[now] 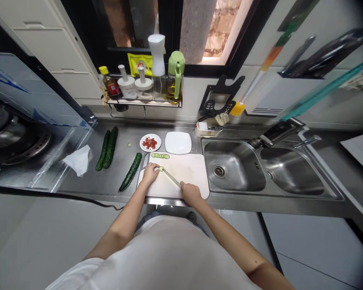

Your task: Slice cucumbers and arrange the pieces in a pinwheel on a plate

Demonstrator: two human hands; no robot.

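A white cutting board (190, 171) is laid on the steel table (87, 181), and by it the other places are given. On its left half, a cucumber piece (161, 169) is held under the left hand (151, 173), whose fingers are bent and closed around it; how much of the piece is covered by them cannot be told. Near the front right of the board, the handle of a knife (172, 178) is gripped in the right hand (191, 193), with the fingers wrapped shut, and the blade is pointed toward the cut end of the piece. Cucumber slices (160, 156) are lined up in an overlapping row along the back left of the board. Behind the board are set a square white plate (178, 143) and, farther left, a round plate (142, 146) on which chopped red pieces (150, 143) are heaped. Just beside the board's left edge, a whole cucumber (130, 173) is laid at a slant; farther left, two cucumbers (107, 149) are placed side by side, with a crumpled white sheet (79, 160) beyond them. To the right of the board, a double sink (238, 177) is set into the table.
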